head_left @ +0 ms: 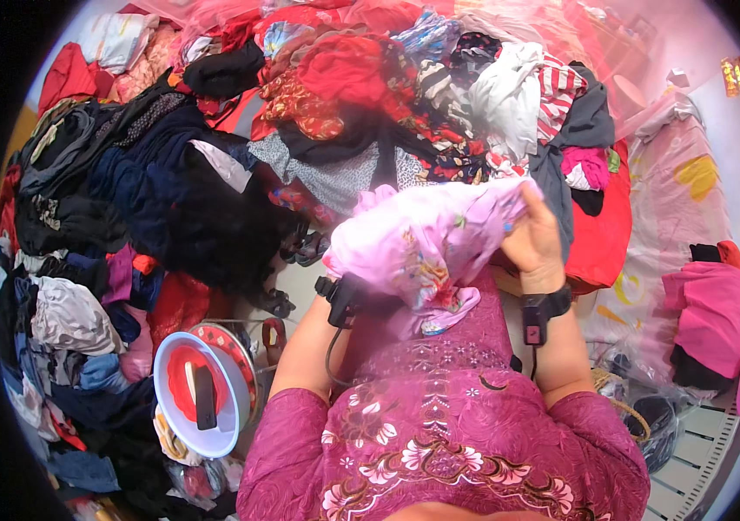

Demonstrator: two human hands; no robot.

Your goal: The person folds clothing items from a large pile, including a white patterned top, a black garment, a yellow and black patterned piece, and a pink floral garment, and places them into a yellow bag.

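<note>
A light pink printed garment (422, 228) is bunched up between my two hands, above my lap. My right hand (536, 234) grips its upper right edge, with thumb and fingers closed on the cloth. At the garment's left end, the cloth covers my left hand, so its fingers are hidden; only the wrist with a black strapped device shows. A loose fold of the garment hangs down near my magenta dress. Beyond it lie a grey patterned cloth (324, 172), a white cloth (510, 94) and a red-and-white striped cloth (555, 94).
Heaped clothes surround me: dark ones (213, 215) at the left, red ones (350, 71) ahead. A light blue basin (233, 417) holds a red dish and a dark object. Folded pink clothing (715, 306) lies at the right, near a slatted white surface (696, 456).
</note>
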